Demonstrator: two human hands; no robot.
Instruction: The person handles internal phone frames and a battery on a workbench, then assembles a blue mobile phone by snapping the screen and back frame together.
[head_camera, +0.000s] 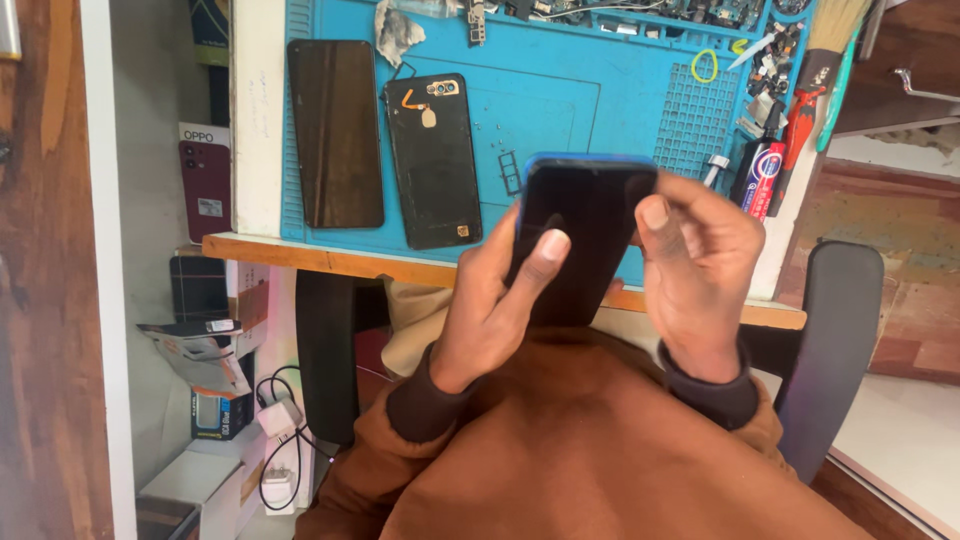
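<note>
A dark smartphone (585, 215) in a blue case is held up over the front edge of the bench by both hands. My left hand (495, 300) grips its left side, thumb lying on the black screen. My right hand (700, 270) grips the right side, thumb near the screen's edge. On the blue work mat (560, 110) behind lie a black phone screen panel (335, 130) and, right of it, a black phone back cover (433, 160) with a camera cutout and an orange mark.
Small parts, a yellow ring (705, 66), a brush (828, 40), a red-handled tool (797, 130) and a tube (765, 178) crowd the mat's right and far edges. A black chair arm (830, 340) stands at right. Boxes and a white charger (280, 415) lie on the floor at left.
</note>
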